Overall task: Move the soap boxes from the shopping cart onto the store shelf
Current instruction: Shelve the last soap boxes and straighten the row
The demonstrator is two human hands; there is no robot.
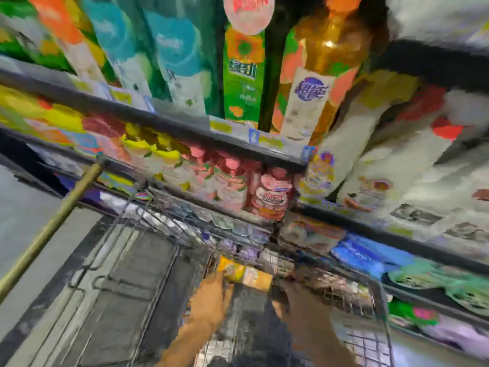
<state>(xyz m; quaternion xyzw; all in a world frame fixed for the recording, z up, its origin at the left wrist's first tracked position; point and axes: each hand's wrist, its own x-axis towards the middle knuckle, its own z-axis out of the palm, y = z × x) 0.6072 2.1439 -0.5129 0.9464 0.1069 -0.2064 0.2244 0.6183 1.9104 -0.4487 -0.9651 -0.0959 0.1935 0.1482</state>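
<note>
The frame is heavily blurred by motion. A wire shopping cart sits low in the head view, against the store shelf. Inside it lies a yellow and orange soap box. My left hand reaches down into the cart and touches the box's left end; its fingers look closed on it. My right hand is at the box's right side, dark and blurred, and its grip cannot be made out. Pink and yellow soap boxes stand packed on the middle shelf level.
Tall green and teal refill bags and an amber bottle fill the upper shelf. White bags lean at the right. A brass-coloured pole slants across the left. Blue and green packs lie on the lower shelf.
</note>
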